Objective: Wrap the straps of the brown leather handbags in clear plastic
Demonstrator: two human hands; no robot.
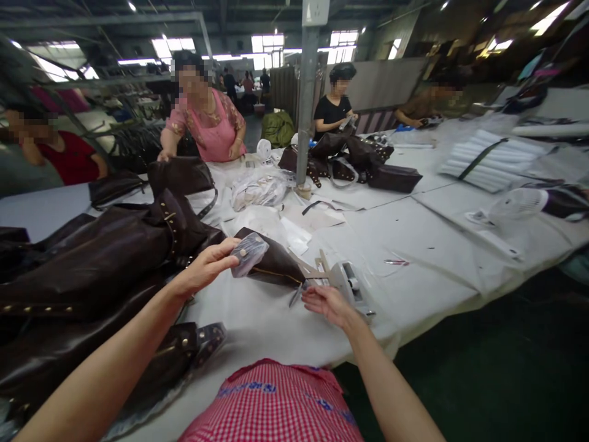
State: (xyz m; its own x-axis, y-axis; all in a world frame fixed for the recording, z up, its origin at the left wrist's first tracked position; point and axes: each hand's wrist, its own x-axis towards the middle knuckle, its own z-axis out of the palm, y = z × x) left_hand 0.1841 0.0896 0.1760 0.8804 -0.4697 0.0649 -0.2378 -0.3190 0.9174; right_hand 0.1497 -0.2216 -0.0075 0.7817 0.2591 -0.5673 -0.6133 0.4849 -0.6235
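Note:
My left hand [210, 265] is closed, pinching a plastic-wrapped strap end [251, 252] with round metal studs. Behind that wrap lies a dark brown leather bag [278, 261] with a gold zip line along its near edge. My right hand [327, 303] is at the bag's right end, palm turned partly up and fingers stretched out, with nothing plainly held. Just left of its fingertips are thin metal blades [295, 297], perhaps scissors, partly hidden. A grey tape dispenser [353, 287] stands right beside this hand.
Dark brown studded bags [105, 258] pile up on the left, with more bags [354, 156] beyond the metal post [305, 104]. Small snips [396, 262], a white fan [518, 205] and bundled white sheets [483, 159] lie rightward. Co-workers [214, 126] work across the table.

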